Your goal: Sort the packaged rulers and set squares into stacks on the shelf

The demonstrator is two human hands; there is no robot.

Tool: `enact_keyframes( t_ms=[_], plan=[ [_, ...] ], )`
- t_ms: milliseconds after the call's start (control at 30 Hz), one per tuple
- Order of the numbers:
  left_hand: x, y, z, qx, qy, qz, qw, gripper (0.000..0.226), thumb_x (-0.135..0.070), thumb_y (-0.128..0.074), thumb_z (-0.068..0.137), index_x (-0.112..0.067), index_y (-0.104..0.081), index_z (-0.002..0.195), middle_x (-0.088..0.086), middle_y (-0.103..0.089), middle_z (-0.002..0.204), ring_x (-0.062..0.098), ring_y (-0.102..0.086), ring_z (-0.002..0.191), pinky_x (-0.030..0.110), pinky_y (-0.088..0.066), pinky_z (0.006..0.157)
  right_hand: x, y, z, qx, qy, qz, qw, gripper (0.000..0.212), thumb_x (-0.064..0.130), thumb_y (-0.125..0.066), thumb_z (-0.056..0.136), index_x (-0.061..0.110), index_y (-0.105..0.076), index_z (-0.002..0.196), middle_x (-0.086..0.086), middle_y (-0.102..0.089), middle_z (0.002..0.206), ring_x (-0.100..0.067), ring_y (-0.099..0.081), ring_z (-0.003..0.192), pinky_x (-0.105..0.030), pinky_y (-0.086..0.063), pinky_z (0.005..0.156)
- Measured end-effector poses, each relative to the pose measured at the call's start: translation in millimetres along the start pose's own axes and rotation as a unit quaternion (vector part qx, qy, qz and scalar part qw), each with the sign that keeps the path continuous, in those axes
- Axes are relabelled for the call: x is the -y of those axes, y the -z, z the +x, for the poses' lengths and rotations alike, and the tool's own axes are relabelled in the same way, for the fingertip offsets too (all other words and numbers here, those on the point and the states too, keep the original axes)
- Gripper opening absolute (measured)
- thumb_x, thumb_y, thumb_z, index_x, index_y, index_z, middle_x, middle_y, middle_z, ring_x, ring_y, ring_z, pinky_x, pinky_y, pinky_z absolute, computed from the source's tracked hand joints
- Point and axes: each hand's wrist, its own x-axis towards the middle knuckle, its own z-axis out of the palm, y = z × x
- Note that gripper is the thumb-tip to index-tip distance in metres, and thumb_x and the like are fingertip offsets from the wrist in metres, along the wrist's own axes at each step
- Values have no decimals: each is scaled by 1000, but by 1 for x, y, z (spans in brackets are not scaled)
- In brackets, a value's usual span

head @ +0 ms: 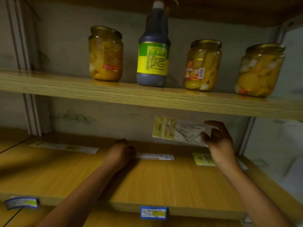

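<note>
I see the packaged set squares (178, 131) lifted off the lower shelf (164, 181), standing on edge near the back wall, their yellow header card to the left and the clear plastic end to the right. My right hand (219, 141) has that clear end pinched, thumb below and fingers curled over the top corner; the forearm runs up from the lower right of the view. My left hand (122, 149) is knuckles-up on the shelf board, its grip curled down on the left end of a packaged ruler (155, 156) that lies flat and points right. How tightly it holds I cannot tell, since the fingertips are hidden under the hand.

A second packaged ruler (64, 146) lies flat well to the left, apart from both hands. A yellow-carded packet (204, 159) lies flat just beside my right wrist, partly hidden by it.

Two blue-edged price tags (153, 212) sit on the shelf's front lip. On the upper shelf (147, 97) stand three jars of yellow preserved fruit (105, 54) and one dark sauce bottle (154, 46) with a green-and-yellow label. The lighting is dim and the picture soft.
</note>
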Motion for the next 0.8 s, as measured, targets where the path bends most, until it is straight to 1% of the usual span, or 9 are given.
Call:
enact_keyframes(
  t_ms=[100,167,233,267,367,500,633,700,800],
  plan=[
    [-10,5,-2,9,-33,-35,999,9,-32,-65,88,-25,-68,94,-4,-61,94,10,-58,82,33,-49,71,-7,19,-2,-4,-36,-5,999,34,-4,-64,89,12,-56,119,-5,-64,99,-1,-62,82,-12,-49,67],
    [-21,4,-4,18,-51,-34,998,16,-34,-68,87,-26,-65,101,-8,-59,93,8,-58,81,31,-51,71,-11,32,-4,-19,-59,-13,998,34,-6,-63,89,11,-57,118,0,-63,97,7,-60,78,-7,-47,65],
    [-33,0,-9,18,-86,-34,996,17,-33,-67,87,-26,-63,102,-10,-62,91,8,-61,79,36,-54,70,-15,45,-7,-29,-80,-30,996,33,-6,-62,89,11,-57,117,2,-60,88,1,-59,73,-13,-46,64],
    [-41,-2,-12,21,-99,-32,994,19,-34,-63,86,-26,-64,103,-9,-64,90,11,-63,78,38,-55,69,-18,52,-9,-33,-88,-39,995,33,-6,-61,89,11,-58,117,1,-60,90,-3,-58,76,-17,-46,66],
    [-64,-8,-15,23,-124,-17,992,34,-38,-48,78,-28,-62,107,-5,-67,95,15,-64,80,39,-55,68,-33,71,-11,-43,-110,-58,991,34,-9,-59,89,11,-59,116,1,-61,101,-18,-58,95,-19,-45,72],
    [-93,-19,-13,28,-137,-6,990,23,-30,-63,82,-30,-61,104,-8,-67,90,13,-64,79,38,-56,68,-58,94,-9,-50,-141,-73,986,34,-10,-58,87,16,-60,109,-5,-63,107,-24,-58,102,-30,-44,77],
    [-116,-34,-14,40,-129,-26,990,20,-38,-72,83,-36,-59,97,-14,-64,86,6,-62,76,38,-56,66,-83,109,-5,-35,-196,-121,973,34,-5,-56,87,22,-60,107,-9,-65,107,-34,-63,98,-39,-51,79],
    [-126,-43,-15,42,-140,-19,989,17,-37,-71,84,-36,-58,95,-17,-62,90,6,-62,81,36,-56,70,-95,113,0,-13,-206,-159,965,34,-1,-55,87,23,-60,109,-12,-66,110,-37,-63,98,-39,-51,76],
    [-134,-49,-15,38,-148,-19,988,19,-31,-71,85,-40,-57,94,-18,-61,92,5,-61,84,33,-55,71,-110,107,8,36,-208,-234,949,34,2,-52,89,17,-60,119,-15,-65,118,-36,-63,102,-29,-41,71]
  ],
)
